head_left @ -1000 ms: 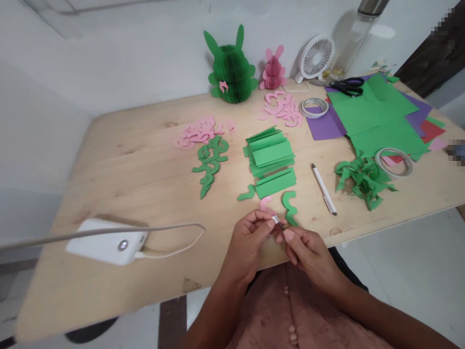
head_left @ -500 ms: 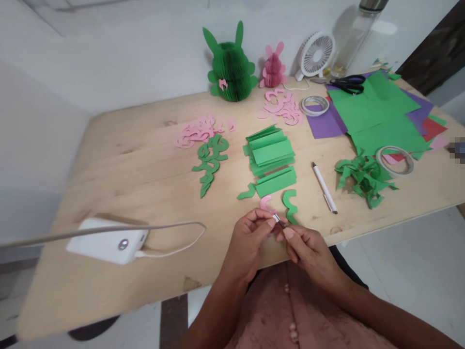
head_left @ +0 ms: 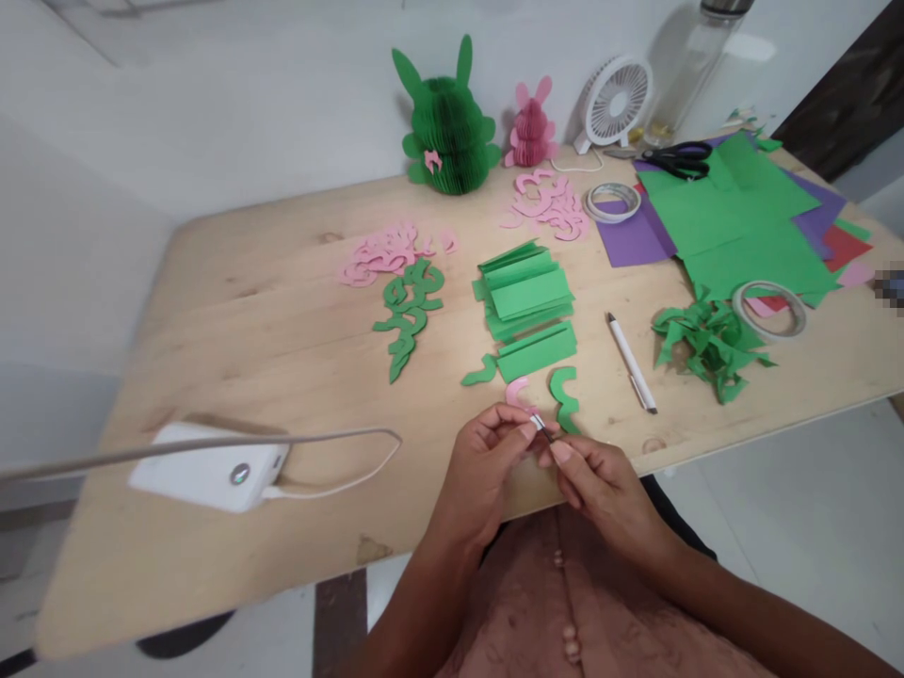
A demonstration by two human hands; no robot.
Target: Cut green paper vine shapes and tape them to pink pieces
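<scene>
My left hand is closed in a pinch on a small white piece near the table's front edge. My right hand pinches a thin dark item whose tip meets the white piece; what it is exactly is too small to tell. Just beyond my fingers lie a curved pink paper strip and a wavy green strip. Folded green paper strips lie farther back. A white pen rests to the right of them.
Pink cutouts and green cutouts lie left of centre. A power bank with a cable is at front left. Paper rabbits, a fan, scissors, tape rolls and green sheets stand or lie behind and right.
</scene>
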